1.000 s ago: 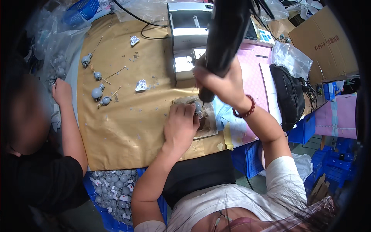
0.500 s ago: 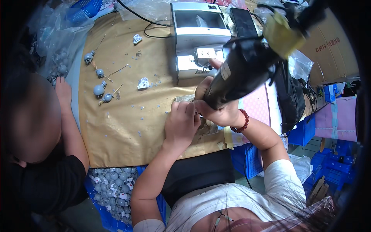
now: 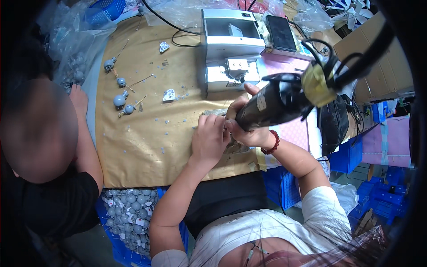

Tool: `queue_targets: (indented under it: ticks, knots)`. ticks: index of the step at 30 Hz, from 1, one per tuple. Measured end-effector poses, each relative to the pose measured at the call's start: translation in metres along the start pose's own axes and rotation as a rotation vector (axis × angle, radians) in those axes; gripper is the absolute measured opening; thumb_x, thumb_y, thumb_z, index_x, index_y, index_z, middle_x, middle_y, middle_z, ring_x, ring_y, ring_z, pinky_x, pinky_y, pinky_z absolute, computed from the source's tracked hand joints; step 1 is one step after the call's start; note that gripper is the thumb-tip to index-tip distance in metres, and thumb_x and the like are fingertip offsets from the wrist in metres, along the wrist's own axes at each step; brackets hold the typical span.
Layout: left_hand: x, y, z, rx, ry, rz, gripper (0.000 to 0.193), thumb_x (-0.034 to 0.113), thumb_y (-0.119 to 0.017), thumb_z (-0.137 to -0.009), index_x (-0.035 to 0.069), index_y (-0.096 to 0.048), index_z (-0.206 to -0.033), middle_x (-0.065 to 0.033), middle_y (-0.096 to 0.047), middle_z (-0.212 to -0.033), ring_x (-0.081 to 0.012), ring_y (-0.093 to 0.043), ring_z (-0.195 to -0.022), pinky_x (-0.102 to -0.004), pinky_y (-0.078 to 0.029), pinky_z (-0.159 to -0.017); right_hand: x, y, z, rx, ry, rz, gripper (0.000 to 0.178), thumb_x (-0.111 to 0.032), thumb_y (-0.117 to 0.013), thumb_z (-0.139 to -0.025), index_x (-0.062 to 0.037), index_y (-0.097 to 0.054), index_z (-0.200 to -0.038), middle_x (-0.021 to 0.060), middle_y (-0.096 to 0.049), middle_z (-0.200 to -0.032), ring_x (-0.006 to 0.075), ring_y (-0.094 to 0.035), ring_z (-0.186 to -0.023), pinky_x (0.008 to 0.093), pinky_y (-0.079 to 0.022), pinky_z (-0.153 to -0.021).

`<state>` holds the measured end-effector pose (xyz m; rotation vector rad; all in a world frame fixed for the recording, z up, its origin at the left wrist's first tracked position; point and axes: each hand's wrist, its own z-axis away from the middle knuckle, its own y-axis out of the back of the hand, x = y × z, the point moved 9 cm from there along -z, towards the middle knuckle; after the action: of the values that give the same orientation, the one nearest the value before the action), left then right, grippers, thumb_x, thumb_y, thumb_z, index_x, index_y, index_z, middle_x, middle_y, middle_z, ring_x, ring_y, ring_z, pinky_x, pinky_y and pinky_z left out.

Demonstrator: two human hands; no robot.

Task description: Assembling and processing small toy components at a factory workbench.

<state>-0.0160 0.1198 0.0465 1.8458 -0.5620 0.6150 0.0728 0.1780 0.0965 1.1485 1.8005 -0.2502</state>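
My right hand (image 3: pixel 252 135), with a red bead bracelet on its wrist, is wrapped round a black corded electric screwdriver (image 3: pixel 275 104). Yellow tape (image 3: pixel 316 86) covers the tool's cord end, and its narrow front points toward my left hand (image 3: pixel 209 135). The left fingers are closed in a pinch right beside the tool's tip. Whatever they grip is hidden by the fingers. Beneath both hands, a small flat pad (image 3: pixel 238 149) lies on the brown table cover, partly covered.
On the brown cover (image 3: pixel 142 164), grey ball-shaped parts (image 3: pixel 119 101) with wires lie left, among scattered chips. A white machine (image 3: pixel 233 46) and a phone (image 3: pixel 280 33) stand at the back. A co-worker's arm (image 3: pixel 86 133) rests at the left edge. A blue crate (image 3: pixel 118 249) holds many grey balls.
The screwdriver's cord end has swung down, so the tool lies flatter. My two hands stay together at nearly the same spot. The whole view has shifted slightly.
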Motion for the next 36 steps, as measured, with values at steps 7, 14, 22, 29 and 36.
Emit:
queue_targets:
  ticks: [7,14,22,29,36]
  knots:
    - [-0.005,0.0,0.003,-0.027,0.058,-0.017,0.033,0.009,-0.075,-0.075,0.006,-0.062,-0.105,-0.0093,-0.061,-0.105,-0.0315,-0.057,-0.102,-0.0436,-0.053,-0.08,0.04,0.071,-0.016,0.401,-0.397,-0.148,0.024,0.0,-0.072,-0.084,-0.0026,-0.058,-0.103,0.0021,-0.062,-0.082,0.0109,-0.061,-0.069,0.0277,-0.05,-0.063]
    - [-0.003,-0.005,0.012,-0.004,-0.021,0.019,0.034,0.011,-0.075,-0.079,0.008,-0.065,-0.111,-0.0062,-0.067,-0.108,-0.0308,-0.058,-0.106,-0.04,-0.051,-0.086,0.099,0.122,0.021,0.508,-0.398,0.159,0.068,-0.003,-0.064,-0.091,0.0054,-0.031,-0.15,0.0181,-0.06,-0.123,0.0237,-0.06,-0.107,0.035,-0.05,-0.094]
    - [0.0,-0.005,0.012,0.002,-0.038,-0.013,0.034,0.011,-0.076,-0.079,0.008,-0.065,-0.11,-0.0056,-0.068,-0.104,-0.0306,-0.06,-0.102,-0.0402,-0.051,-0.085,0.052,0.012,0.035,-0.094,-0.147,0.244,0.024,-0.005,-0.071,-0.089,0.0005,-0.067,-0.111,0.0124,-0.069,-0.102,0.0229,-0.065,-0.093,0.0309,-0.051,-0.079]
    - [0.003,-0.002,0.011,0.002,-0.034,-0.028,0.034,0.009,-0.076,-0.078,0.008,-0.065,-0.11,-0.0065,-0.068,-0.102,-0.0307,-0.06,-0.102,-0.0404,-0.051,-0.085,0.069,0.006,0.041,0.15,-0.375,0.077,0.01,-0.008,-0.06,-0.099,0.0022,-0.06,-0.1,0.0078,-0.063,-0.082,0.0134,-0.059,-0.073,0.0279,-0.049,-0.066]
    - [0.006,-0.005,0.012,0.002,-0.068,-0.035,0.035,0.009,-0.077,-0.077,0.007,-0.065,-0.11,-0.0086,-0.068,-0.1,-0.0306,-0.061,-0.101,-0.041,-0.052,-0.084,0.081,0.004,0.036,0.21,-0.489,-0.057,0.016,-0.015,-0.054,-0.103,0.0018,-0.055,-0.103,0.0114,-0.066,-0.08,0.0178,-0.068,-0.074,0.0318,-0.052,-0.066]
